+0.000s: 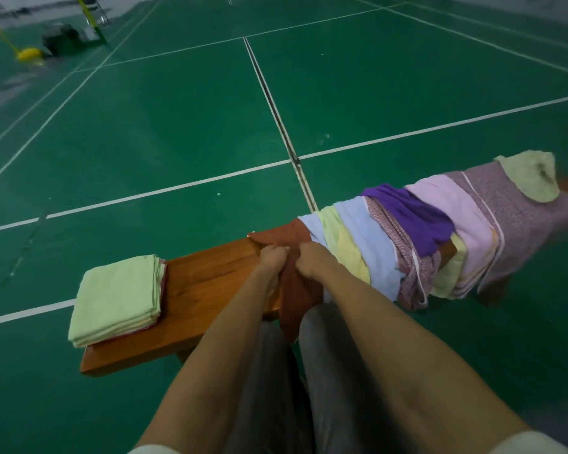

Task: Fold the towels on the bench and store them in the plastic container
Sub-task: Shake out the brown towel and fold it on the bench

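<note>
A rust-brown towel [295, 290] lies across the middle of the wooden bench [207, 283] and hangs over its near edge. My left hand [273, 258] and my right hand [312, 262] both grip this towel, side by side, fingers curled into the cloth. To the right, several unfolded towels drape over the bench: light blue [368, 244], yellow [345, 247], purple [413, 217], pink [456, 217] and a mauve patterned one [518, 217]. A stack of folded towels [118, 299], pale green on top, sits at the bench's left end. No plastic container is in view.
The bench stands on a green court floor [177, 132] with white lines. A yellow object [28, 54] and dark equipment [63, 37] sit far off at the upper left. My grey trouser legs [276, 388] are below the bench edge.
</note>
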